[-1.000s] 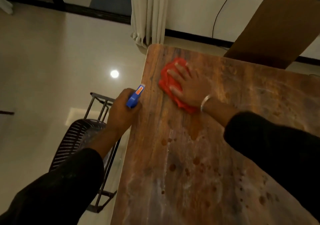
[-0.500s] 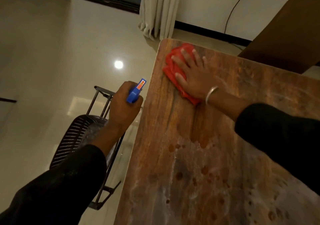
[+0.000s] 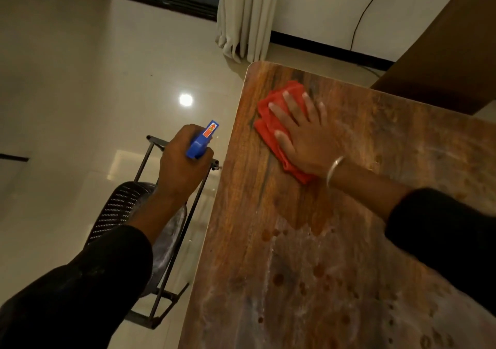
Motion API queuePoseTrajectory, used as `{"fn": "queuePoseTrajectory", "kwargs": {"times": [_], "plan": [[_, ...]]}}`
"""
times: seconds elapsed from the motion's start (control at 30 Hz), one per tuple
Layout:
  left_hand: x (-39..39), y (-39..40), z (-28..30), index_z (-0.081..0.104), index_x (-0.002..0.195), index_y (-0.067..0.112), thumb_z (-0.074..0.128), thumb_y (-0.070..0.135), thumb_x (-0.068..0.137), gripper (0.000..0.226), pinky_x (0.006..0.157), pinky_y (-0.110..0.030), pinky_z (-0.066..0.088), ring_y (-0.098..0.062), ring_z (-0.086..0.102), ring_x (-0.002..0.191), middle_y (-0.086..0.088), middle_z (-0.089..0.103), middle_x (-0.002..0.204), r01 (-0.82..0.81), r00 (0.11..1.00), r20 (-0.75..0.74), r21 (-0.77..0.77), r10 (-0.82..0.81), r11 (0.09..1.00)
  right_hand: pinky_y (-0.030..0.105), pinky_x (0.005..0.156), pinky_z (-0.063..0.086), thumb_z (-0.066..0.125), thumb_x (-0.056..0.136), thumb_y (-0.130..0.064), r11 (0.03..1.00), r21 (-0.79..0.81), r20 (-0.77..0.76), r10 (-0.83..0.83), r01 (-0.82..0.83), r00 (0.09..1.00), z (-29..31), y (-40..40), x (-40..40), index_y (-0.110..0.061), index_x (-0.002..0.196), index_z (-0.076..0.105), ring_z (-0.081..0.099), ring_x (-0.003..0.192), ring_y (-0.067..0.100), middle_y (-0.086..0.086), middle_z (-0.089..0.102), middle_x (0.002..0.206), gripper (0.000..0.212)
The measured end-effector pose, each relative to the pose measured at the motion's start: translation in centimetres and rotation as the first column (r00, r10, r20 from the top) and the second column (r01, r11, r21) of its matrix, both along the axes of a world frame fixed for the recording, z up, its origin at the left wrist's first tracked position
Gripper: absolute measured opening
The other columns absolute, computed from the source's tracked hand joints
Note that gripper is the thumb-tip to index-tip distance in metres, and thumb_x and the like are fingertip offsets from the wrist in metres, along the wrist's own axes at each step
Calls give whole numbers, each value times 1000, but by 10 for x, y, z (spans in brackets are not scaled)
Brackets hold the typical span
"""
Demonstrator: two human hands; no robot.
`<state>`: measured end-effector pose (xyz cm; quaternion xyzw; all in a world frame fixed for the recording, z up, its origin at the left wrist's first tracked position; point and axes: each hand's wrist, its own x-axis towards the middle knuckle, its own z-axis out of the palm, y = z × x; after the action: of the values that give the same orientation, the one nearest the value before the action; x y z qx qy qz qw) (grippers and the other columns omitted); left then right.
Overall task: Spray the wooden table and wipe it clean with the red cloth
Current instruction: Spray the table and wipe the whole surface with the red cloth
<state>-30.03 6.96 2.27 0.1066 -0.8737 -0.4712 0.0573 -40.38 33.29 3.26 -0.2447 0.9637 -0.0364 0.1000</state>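
The wooden table (image 3: pixel 308 254) fills the right half of the view, its near part dotted with spray droplets and wet smears. A folded red cloth (image 3: pixel 268 117) lies near the table's far left corner. My right hand (image 3: pixel 303 133) presses flat on it, fingers spread toward the far edge, a metal bangle on the wrist. My left hand (image 3: pixel 182 160) hangs off the table's left edge, fist closed around a spray bottle; only its blue trigger head (image 3: pixel 202 140) with an orange label shows.
A black perforated chair (image 3: pixel 128 211) on a dark metal frame stands on the glossy tiled floor left of the table, below my left arm. A pale curtain (image 3: pixel 247 15) hangs beyond the far corner. A brown board (image 3: pixel 451 47) leans at the far right.
My right hand has slid the red cloth along the far left corner area, first toward the far edge, then slightly back. My left hand keeps the spray bottle beside the table edge.
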Motion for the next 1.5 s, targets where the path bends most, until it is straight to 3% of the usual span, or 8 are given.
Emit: {"fn": "queuePoseTrajectory", "kwargs": {"times": [0.3,0.53,0.7,0.87,1.03,1.13,1.33,1.5], "plan": [[1,2,13,60,106,10,65,5,89,18,80,-7,49,-10,63,82,-10,67,95,18,1000,-24,56,-17,998,65,129,4,18,110,-56,997,-8,-7,80,-80,997,-5,-50,-51,-39,169,13,-2,164,39,1,4,179,62],[-6,4,26,62,107,1,66,1,89,18,85,-37,56,-28,65,86,-15,67,94,147,989,19,49,-148,988,69,128,3,22,108,-53,881,-14,22,-473,474,881,0,50,-63,-36,169,12,0,162,45,5,9,179,63],[-15,11,40,62,105,2,66,2,89,16,83,-25,54,-28,67,85,-16,68,93,146,989,-41,33,-144,989,66,129,0,24,111,-46,960,-84,-6,-267,266,964,-6,-40,-58,-32,170,12,-4,163,43,5,5,179,62],[-17,12,46,62,107,-2,66,1,88,19,89,-44,56,-32,66,88,-19,68,96,178,984,-28,28,-177,984,63,130,7,20,111,-50,993,-69,-42,-101,98,994,-12,14,36,-35,170,8,-1,164,37,1,2,179,62],[-11,12,46,62,107,-3,66,-1,88,19,89,-50,56,-33,66,88,-20,68,95,220,975,4,35,-220,975,69,128,9,17,108,-55,823,5,-2,-568,568,823,-6,139,16,-34,170,5,-1,163,45,6,-1,179,66],[-8,15,52,63,103,1,65,3,89,14,86,-38,56,-34,65,84,-20,67,92,228,973,15,67,-230,971,70,127,4,22,110,-49,722,-30,-20,-692,691,722,-2,119,-25,-30,170,10,-3,161,49,7,0,179,64],[-13,13,67,62,103,5,65,9,91,12,77,-17,52,-32,66,84,-19,68,91,262,964,28,30,-263,965,68,129,7,27,110,-46,955,-60,-60,-294,290,954,-13,-6,69,-28,170,14,0,163,44,5,6,179,64],[-11,6,67,61,108,2,66,9,92,18,89,-36,53,-34,66,90,-20,68,96,278,960,38,-14,-277,961,66,127,16,30,108,-53,988,6,-36,-154,155,987,-9,63,146,-35,170,10,3,164,37,-1,2,179,67]]}}
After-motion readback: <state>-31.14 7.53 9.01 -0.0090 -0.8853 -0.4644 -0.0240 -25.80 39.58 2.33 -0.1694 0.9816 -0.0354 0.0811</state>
